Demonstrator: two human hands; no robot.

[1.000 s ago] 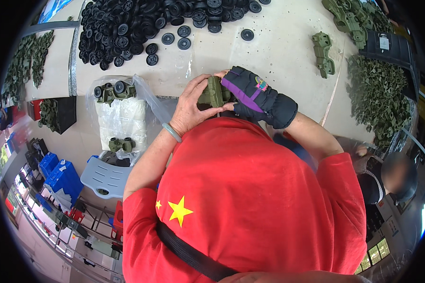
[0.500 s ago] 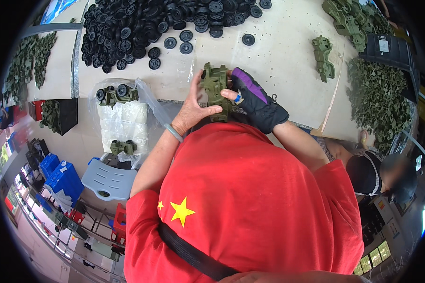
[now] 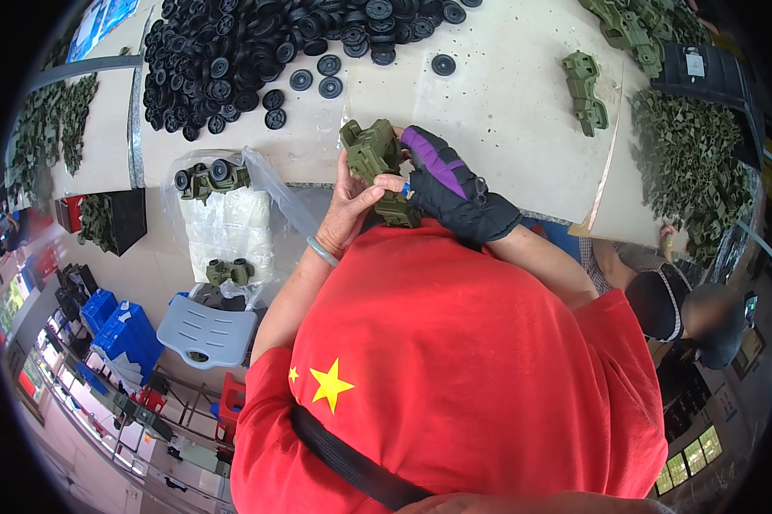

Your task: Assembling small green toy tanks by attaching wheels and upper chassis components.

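Note:
An olive-green plastic toy truck body (image 3: 372,151) is held up at the table's near edge, just in front of my chest. My left hand (image 3: 347,210), bare with a bangle at the wrist, is closed on its left side. My right hand (image 3: 451,183) wears a black and purple fingerless glove and grips the right side, its thumb across the body. Both hands hide parts of the toy, so I cannot tell whether wheels are fitted on it. Beyond it lie loose black toy wheels (image 3: 329,87).
A large heap of black wheels (image 3: 219,68) covers the far left tabletop. Another green truck body (image 3: 584,92) lies at right, near piles of small green parts (image 3: 685,163). Wheeled trucks (image 3: 212,178) rest on a plastic-wrapped stack at left. A person (image 3: 660,300) sits at right.
The truck body has tilted, its far end swinging left. My left hand has shifted lower along it, and my right hand has moved slightly left with it.

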